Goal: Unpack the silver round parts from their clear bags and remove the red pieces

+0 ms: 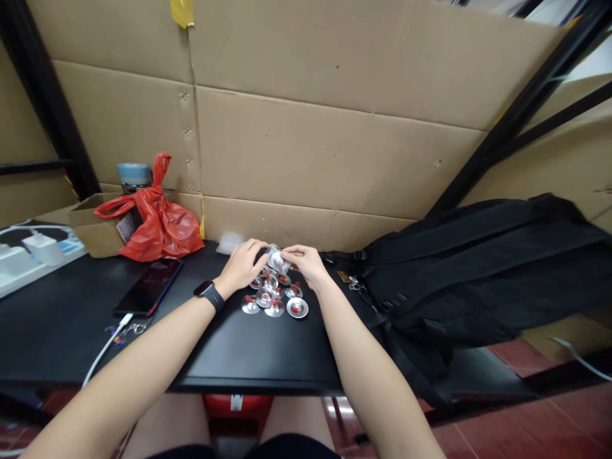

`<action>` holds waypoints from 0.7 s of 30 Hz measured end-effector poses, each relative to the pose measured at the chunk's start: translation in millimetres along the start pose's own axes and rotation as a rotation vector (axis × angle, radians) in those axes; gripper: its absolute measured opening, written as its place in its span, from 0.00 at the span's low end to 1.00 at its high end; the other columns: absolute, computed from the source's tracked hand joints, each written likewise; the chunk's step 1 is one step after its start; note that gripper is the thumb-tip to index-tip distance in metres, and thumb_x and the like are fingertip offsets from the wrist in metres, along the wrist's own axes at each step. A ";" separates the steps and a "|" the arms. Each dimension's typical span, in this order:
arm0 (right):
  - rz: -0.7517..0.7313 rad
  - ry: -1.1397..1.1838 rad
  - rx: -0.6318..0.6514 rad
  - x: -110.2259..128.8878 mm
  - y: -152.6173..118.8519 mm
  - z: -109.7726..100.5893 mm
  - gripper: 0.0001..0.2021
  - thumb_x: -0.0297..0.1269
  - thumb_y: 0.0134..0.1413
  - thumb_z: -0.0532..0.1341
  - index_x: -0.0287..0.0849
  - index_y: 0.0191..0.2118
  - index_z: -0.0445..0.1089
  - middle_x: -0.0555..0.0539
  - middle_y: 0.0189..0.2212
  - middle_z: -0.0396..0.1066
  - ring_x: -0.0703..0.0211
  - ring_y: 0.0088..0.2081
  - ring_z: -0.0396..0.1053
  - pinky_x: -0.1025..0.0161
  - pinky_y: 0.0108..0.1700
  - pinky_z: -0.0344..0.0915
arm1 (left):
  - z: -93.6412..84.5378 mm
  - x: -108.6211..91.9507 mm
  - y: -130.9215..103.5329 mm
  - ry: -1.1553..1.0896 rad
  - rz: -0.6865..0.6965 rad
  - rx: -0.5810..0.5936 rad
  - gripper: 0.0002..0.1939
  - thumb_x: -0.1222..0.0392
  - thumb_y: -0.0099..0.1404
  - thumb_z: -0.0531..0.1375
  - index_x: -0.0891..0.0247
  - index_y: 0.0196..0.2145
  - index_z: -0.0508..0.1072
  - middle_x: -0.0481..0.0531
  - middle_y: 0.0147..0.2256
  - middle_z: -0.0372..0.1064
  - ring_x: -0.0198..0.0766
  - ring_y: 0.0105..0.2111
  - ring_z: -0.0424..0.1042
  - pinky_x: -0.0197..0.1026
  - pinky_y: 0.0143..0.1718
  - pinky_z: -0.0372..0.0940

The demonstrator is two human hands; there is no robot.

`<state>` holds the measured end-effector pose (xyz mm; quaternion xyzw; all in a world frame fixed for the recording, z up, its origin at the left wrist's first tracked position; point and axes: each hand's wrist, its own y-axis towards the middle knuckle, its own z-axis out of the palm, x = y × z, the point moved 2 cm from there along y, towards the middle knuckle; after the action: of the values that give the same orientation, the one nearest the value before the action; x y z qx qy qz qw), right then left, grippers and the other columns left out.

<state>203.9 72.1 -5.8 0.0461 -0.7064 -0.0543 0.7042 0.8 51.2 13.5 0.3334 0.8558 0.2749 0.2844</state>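
Note:
Between my two hands, above the back of a group of discs, is a clear plastic packet point(278, 260) with a shiny round disc inside. My left hand point(245, 264) touches the packet's left side with thumb and fingers. From the right, my right hand point(305, 262) pinches its edge. Several small silver metal discs point(265, 297) with red cords at their centres lie in a loose cluster on the black table point(229, 350), just below my hands. One silver disc point(297, 308) sits at the cluster's right front.
A red plastic bag point(165, 226), a small cardboard box point(100, 226) and a phone point(149, 287) are at the left. Clear plastic point(229, 242) lies by the cardboard wall point(296, 153). A large black backpack point(488, 274) covers the right side, with keys point(354, 284) beside it.

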 end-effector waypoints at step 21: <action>0.064 0.310 -0.075 9.1 0.3 -7.7 0.11 0.38 0.34 0.72 0.42 0.27 0.74 0.47 0.28 0.76 0.60 0.28 0.69 0.64 0.30 0.66 | 5.3 -8.9 -4.2 0.084 0.098 0.164 0.20 0.53 0.72 0.52 0.60 0.29 0.78 0.52 0.38 0.73 0.43 0.44 0.66 0.48 0.46 0.57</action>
<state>211.6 71.0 3.3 0.0049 -0.5879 -0.0505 0.8073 8.1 43.6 9.8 0.3852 0.8693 0.2312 0.2063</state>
